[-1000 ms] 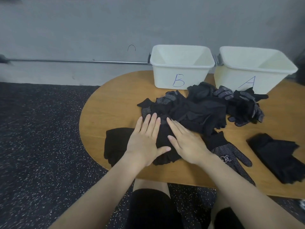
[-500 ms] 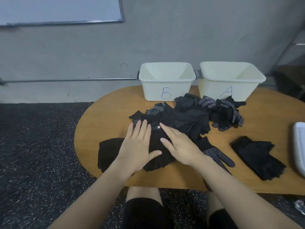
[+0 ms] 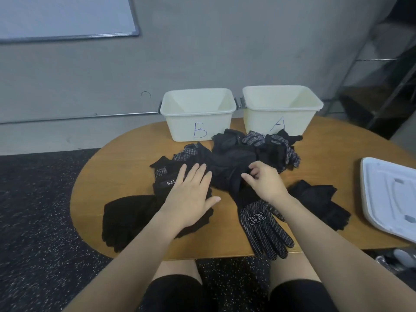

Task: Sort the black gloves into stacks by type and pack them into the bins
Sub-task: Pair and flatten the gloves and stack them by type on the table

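Two cream bins at table's far edge: bin B (image 3: 198,118), bin A (image 3: 281,113). Tangled glove pile (image 3: 227,158) just before them, count unclear. Left hand (image 3: 191,194) flat, fingers straight, pressing pile's near edge. Right hand (image 3: 263,181) pinching black fabric. One dotted glove (image 3: 263,228) nearest; two plain black stacks flanking.

Matt black cloth gloves (image 3: 227,167), some rubber-dotted, lie on a smooth wooden table (image 3: 117,163) beside plastic bins (image 3: 198,122).

We are seeing soft, even, rather dim indoor light falling from above. The table (image 3: 126,167) is showing no glare, only faint shadows under the hands. The gloves (image 3: 227,163) are merging into a dark mass, detail lost. The wide lens is bending the wall lines, and the edges are looking soft.
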A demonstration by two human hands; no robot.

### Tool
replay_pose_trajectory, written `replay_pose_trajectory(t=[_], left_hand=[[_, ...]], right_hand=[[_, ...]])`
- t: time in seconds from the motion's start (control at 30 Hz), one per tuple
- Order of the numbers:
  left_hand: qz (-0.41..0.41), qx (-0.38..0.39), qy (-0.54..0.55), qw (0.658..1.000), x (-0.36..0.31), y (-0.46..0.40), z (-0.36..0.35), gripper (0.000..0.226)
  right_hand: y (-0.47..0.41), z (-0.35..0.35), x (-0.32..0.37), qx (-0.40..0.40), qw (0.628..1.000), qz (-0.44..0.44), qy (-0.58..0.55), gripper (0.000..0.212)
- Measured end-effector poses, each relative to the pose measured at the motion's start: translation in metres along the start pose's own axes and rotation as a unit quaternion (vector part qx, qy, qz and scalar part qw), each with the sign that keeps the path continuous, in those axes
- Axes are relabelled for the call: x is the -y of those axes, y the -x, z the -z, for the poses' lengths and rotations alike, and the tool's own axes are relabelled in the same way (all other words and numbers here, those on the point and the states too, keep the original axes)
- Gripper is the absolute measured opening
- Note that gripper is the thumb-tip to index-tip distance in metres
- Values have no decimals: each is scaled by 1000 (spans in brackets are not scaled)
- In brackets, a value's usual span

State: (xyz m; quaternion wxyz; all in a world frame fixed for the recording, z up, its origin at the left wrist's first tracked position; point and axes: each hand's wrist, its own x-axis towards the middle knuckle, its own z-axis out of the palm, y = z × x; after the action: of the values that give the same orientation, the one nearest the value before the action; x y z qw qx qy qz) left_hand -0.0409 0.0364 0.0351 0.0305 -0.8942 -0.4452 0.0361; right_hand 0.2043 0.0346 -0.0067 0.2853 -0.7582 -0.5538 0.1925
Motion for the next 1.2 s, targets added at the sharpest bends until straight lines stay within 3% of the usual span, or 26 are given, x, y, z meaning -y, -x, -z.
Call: replay_pose_trajectory(t=[0.27, 0.47, 0.53, 0.77, 0.93, 1.2], left_hand=[[-45, 60, 41, 996, 0, -78, 6, 58], [-69, 81, 54, 993, 8, -123, 8, 69], [-72, 67, 56, 994, 11, -131, 13, 56], [-25, 1, 194, 981, 23, -140, 23, 8], [4, -30, 296, 955, 32, -139, 34, 16], [27, -68, 315, 946, 26, -133, 49, 10]], right_hand=[[-11, -9, -1, 7, 999, -17, -29, 44], [-16, -15, -3, -38, 998, -1, -59, 20], [-18, -11, -4, -37, 997, 18, -70, 9], [-29, 13, -5, -73, 983, 28, -166, 14], [-38, 34, -10, -69, 966, 47, -244, 20], [-25, 81, 1, -76, 948, 64, -302, 15]])
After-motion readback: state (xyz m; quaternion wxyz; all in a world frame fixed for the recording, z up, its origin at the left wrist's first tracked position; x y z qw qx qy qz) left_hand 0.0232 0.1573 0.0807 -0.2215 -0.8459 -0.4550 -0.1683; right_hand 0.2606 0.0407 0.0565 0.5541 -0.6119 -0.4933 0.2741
